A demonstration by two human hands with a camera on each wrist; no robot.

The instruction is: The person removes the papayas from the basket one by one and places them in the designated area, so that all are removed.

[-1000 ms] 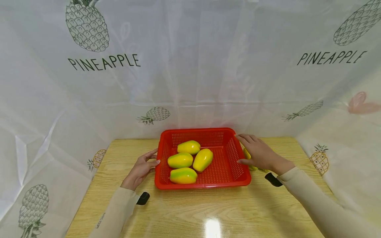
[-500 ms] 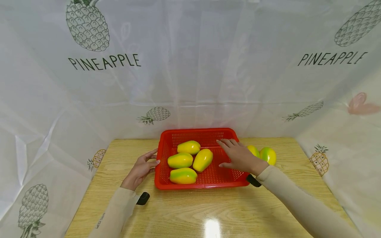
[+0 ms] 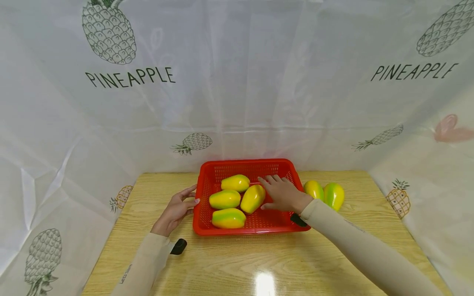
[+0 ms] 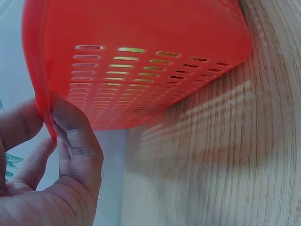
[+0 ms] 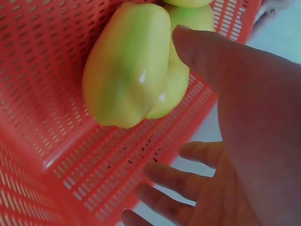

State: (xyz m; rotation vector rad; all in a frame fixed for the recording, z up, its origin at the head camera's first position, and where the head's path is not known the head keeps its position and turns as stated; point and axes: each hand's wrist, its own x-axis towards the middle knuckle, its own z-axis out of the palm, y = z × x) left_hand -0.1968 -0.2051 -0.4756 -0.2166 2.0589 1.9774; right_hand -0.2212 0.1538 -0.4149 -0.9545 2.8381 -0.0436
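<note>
A red perforated plastic basket (image 3: 252, 231) stands on the table, with several yellow-green papayas in its left half. My left hand (image 3: 175, 211) is at its left side; in the left wrist view, the thumb and fingers of that hand (image 4: 70, 188) pinch the basket's rim (image 4: 35, 52). Over the basket's right half reaches my right hand (image 3: 283, 194), fingers spread and holding nothing. The rightmost papaya (image 3: 253, 199) lies just left of its fingertips. In the right wrist view this papaya (image 5: 127, 66) sits beyond the thumb, partly hiding others behind it.
Two more papayas lie on the wooden table (image 3: 237, 267) right of the basket, one close to its wall (image 3: 313, 189) and another beside it (image 3: 334, 196). A white pineapple-print sheet (image 3: 259, 102) hangs behind the table and along both sides.
My right hand has moved left from the basket's right edge to over its inside, near the papayas. The two papayas on the right have come into full view. The left hand stays at the rim.
</note>
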